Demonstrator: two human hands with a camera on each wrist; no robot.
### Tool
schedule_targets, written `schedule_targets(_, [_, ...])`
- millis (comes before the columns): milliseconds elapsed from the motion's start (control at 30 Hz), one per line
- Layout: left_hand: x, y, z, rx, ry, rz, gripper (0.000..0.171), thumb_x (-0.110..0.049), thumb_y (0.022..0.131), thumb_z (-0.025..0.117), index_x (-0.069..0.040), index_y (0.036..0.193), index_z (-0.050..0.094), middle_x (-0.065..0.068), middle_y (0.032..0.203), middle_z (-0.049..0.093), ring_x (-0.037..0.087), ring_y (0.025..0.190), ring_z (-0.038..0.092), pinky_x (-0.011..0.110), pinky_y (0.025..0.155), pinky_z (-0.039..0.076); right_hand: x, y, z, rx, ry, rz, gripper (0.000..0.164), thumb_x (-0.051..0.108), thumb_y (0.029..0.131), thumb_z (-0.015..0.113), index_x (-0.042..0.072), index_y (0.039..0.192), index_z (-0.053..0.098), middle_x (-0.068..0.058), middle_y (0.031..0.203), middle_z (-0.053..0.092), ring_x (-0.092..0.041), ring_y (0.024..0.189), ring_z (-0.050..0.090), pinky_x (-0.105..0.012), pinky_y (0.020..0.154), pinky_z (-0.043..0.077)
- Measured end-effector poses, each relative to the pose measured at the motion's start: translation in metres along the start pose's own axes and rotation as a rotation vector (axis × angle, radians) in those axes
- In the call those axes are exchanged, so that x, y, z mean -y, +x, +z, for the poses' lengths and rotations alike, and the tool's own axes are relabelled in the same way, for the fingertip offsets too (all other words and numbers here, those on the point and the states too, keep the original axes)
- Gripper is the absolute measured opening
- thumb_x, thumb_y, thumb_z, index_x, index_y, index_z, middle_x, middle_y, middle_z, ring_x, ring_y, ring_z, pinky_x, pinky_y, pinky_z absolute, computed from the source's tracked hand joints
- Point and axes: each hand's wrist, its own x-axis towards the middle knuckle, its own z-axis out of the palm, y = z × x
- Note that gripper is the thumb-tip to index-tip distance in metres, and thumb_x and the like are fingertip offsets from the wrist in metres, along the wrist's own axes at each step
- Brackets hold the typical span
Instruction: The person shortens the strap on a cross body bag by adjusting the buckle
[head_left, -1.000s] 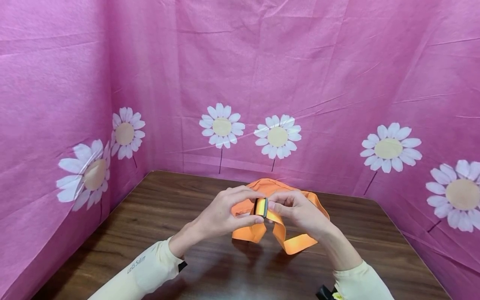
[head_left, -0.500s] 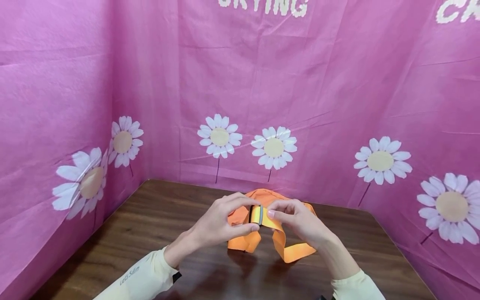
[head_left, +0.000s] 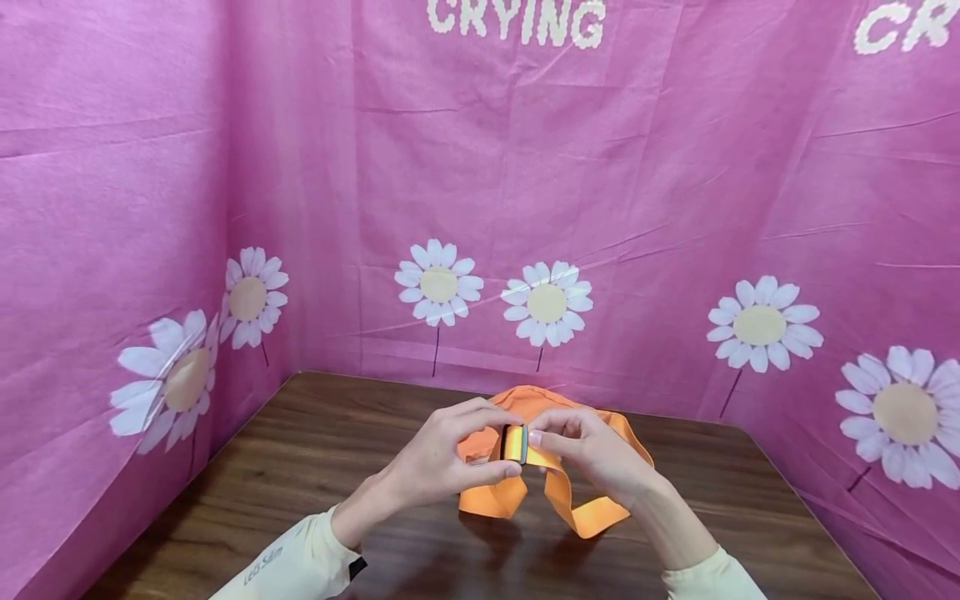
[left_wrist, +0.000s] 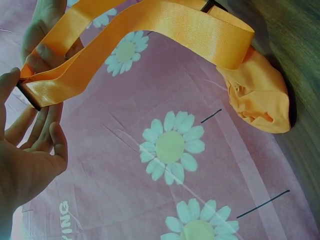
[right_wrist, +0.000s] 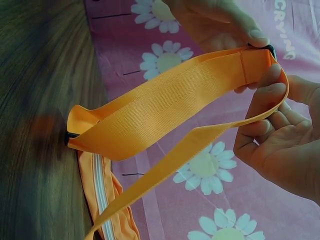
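Observation:
An orange fabric bag [head_left: 528, 402] with a strap [head_left: 600, 515] lies on the table, and part of the strap is raised in both hands. My left hand [head_left: 442, 458] pinches the black slide buckle [head_left: 522, 445] between thumb and fingers. Just right of the buckle, my right hand [head_left: 607, 457] pinches the strap webbing, which loops around its fingers in the right wrist view. That view also shows a white zipper [right_wrist: 100, 187] on the bag and another black fitting [right_wrist: 71, 136] at the strap's lower end. The hands hide part of the bag in the head view.
The dark wooden table [head_left: 360, 417] extends around the bag. Pink curtain cloth [head_left: 465, 175] printed with white daisies and lettering hangs along the back and both sides, close behind the bag.
The head view has tilted up, so hands and bag appear lower. My right fingertips drew slightly away from the buckle half a second ago and are now close beside it again.

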Motion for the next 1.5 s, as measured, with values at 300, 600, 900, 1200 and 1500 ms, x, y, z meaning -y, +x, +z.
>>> schedule_targets(300, [0.002,0.002,-0.003,-0.03,0.018,0.045,0.043,-0.026,0.089,0.083,-0.011,0.126,0.069,-0.004,0.114,0.066,0.008,0.104,0.061,0.027,0.089,0.051,0.0,0.001,-0.005,0.057,0.054,0.002,0.019,0.014,0.104,0.059,-0.004,0.105,0.066,-0.005,0.079,0.057,-0.018,0.077,0.055,-0.033,0.073,0.049])
schedule_targets(600, [0.003,0.004,-0.006,-0.045,0.001,0.03,0.042,-0.023,0.089,0.082,-0.012,0.127,0.068,-0.006,0.112,0.064,0.008,0.101,0.061,0.031,0.089,0.052,-0.004,-0.002,-0.015,0.033,0.059,0.016,0.02,0.012,0.104,0.058,-0.006,0.11,0.065,-0.006,0.082,0.056,-0.018,0.074,0.053,-0.03,0.07,0.047])
schedule_targets(900, [0.002,0.004,-0.004,-0.038,-0.006,0.034,0.041,-0.022,0.089,0.082,-0.012,0.126,0.067,-0.006,0.108,0.064,0.008,0.098,0.061,0.027,0.085,0.051,-0.002,-0.001,-0.01,0.001,0.091,0.012,0.018,0.012,0.103,0.06,-0.005,0.104,0.066,-0.002,0.08,0.049,-0.015,0.078,0.047,-0.026,0.068,0.041])
schedule_targets(1200, [0.001,0.003,-0.003,-0.016,-0.006,0.024,0.042,-0.025,0.088,0.084,-0.013,0.126,0.068,-0.007,0.11,0.064,0.008,0.099,0.061,0.026,0.085,0.051,-0.002,0.003,-0.002,0.005,0.093,-0.002,0.012,0.01,0.102,0.061,0.002,0.104,0.069,0.003,0.079,0.053,-0.013,0.077,0.048,-0.025,0.067,0.042])
schedule_targets(1500, [0.002,0.003,-0.003,-0.019,0.008,0.024,0.043,-0.026,0.088,0.083,-0.011,0.126,0.069,-0.006,0.111,0.064,0.007,0.1,0.061,0.025,0.085,0.052,-0.007,0.004,-0.005,0.03,0.092,-0.006,0.016,0.012,0.103,0.06,-0.002,0.104,0.066,-0.002,0.078,0.055,-0.015,0.069,0.051,-0.029,0.065,0.045])
